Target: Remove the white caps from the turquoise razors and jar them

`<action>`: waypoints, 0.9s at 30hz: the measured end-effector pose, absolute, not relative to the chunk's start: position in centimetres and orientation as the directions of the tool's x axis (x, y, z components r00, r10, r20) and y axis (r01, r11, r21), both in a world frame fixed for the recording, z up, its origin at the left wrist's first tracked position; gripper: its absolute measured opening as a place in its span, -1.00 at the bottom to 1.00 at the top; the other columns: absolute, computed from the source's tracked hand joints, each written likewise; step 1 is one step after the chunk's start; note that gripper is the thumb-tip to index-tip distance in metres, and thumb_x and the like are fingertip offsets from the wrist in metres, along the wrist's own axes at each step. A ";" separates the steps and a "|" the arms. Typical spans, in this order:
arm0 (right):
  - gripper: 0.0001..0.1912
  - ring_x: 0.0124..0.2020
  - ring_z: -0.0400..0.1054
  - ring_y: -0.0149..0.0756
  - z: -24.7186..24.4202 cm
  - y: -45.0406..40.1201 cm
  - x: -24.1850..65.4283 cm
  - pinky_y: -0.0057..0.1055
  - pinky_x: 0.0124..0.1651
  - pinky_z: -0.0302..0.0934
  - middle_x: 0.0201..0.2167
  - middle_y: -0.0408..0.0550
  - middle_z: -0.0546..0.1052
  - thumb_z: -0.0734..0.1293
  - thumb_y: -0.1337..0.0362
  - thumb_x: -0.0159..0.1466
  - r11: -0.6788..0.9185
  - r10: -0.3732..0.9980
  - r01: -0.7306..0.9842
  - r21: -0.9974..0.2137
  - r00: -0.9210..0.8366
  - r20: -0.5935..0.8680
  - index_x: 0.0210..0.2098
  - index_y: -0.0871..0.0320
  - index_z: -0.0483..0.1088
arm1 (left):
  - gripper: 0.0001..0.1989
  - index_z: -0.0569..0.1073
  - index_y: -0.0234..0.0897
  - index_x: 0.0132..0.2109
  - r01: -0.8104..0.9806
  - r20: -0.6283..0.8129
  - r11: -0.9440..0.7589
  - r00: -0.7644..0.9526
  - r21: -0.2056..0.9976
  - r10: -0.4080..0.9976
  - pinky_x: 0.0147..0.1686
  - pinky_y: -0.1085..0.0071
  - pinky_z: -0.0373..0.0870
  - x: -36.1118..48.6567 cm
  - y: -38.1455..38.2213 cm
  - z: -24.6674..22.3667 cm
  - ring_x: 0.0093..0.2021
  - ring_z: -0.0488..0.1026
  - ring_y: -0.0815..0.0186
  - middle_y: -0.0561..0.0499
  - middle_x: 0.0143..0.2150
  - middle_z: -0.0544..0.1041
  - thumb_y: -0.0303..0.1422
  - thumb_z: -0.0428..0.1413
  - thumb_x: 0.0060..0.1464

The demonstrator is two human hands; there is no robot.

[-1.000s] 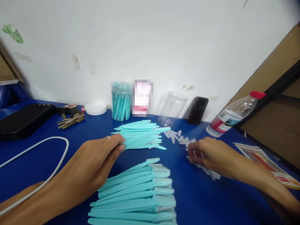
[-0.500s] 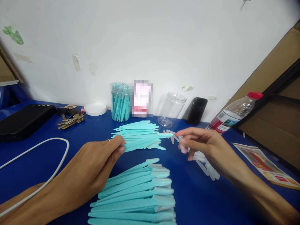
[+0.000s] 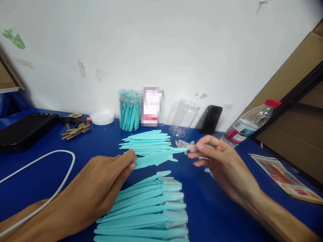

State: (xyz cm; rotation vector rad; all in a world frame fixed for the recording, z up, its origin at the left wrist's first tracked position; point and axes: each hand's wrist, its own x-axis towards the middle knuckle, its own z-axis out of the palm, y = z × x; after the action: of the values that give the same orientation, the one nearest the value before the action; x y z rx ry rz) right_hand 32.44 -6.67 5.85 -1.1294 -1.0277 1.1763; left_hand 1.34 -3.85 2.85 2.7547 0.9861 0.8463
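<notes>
My left hand (image 3: 111, 178) pinches the handle end of a teal eyebrow razor (image 3: 151, 159), its narrow tip pointing right. Between the thumb and fingers of my right hand (image 3: 214, 154) is a small translucent cap (image 3: 192, 148), lined up at the razor's tip; whether the tip has entered it I cannot tell. Behind the held razor lies a pile of teal razors (image 3: 143, 137) without caps. Nearer me, a row of razors (image 3: 151, 208) with clear caps on their right ends lies side by side. Loose caps (image 3: 181, 144) lie partly hidden behind my right hand.
Along the wall stand a jar full of teal razors (image 3: 129, 111), a blurred-out card, a tilted clear jar (image 3: 184, 117) and a black phone (image 3: 211, 119). A bottle (image 3: 249, 124) leans at right near a leaflet (image 3: 285, 178). Keys (image 3: 77, 131), a white lid (image 3: 102, 118) and a black device (image 3: 27, 131) lie left.
My right hand has turned the cap from upright to level and brought it to the razor's tip. The razor in my left hand has shifted slightly down.
</notes>
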 end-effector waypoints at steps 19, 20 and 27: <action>-0.76 -0.30 0.65 -0.30 5.8 -7.1 32.0 -0.62 -0.40 0.46 -0.33 -0.07 0.74 0.65 0.17 0.22 0.018 0.998 -0.129 -0.991 0.055 0.011 -0.36 0.12 0.58 | -0.74 0.22 -0.12 -0.23 0.532 0.482 -0.805 0.651 0.262 0.587 -0.58 0.33 0.07 1.8 -3.8 3.0 -0.65 0.23 0.35 0.25 -0.55 0.30 -0.40 -0.17 0.53; -0.77 -0.30 0.65 -0.31 5.8 -7.2 31.9 -0.62 -0.39 0.46 -0.34 -0.08 0.73 0.65 0.17 0.23 0.012 0.999 -0.124 -0.992 0.048 0.007 -0.36 0.11 0.58 | -0.73 0.21 -0.12 -0.24 0.527 0.484 -0.810 0.655 0.258 0.580 -0.59 0.33 0.06 1.9 -3.9 3.0 -0.66 0.22 0.35 0.25 -0.56 0.29 -0.41 -0.17 0.52; -0.77 -0.34 0.61 -0.33 5.8 -7.9 31.0 -0.62 -0.37 0.43 -0.41 -0.07 0.72 0.64 0.18 0.25 -0.012 1.000 -0.120 -0.993 0.009 -0.013 -0.33 0.09 0.55 | -0.74 0.22 -0.11 -0.22 0.496 0.492 -0.827 0.668 0.266 0.559 -0.56 0.33 0.09 2.0 -4.4 2.7 -0.63 0.26 0.34 0.23 -0.53 0.35 -0.43 -0.17 0.52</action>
State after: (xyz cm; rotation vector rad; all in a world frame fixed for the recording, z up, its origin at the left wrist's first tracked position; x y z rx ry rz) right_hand 31.00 -7.90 5.79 -1.1340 -1.1070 1.2657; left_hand 1.96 -4.39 2.70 2.7678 0.8783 0.8726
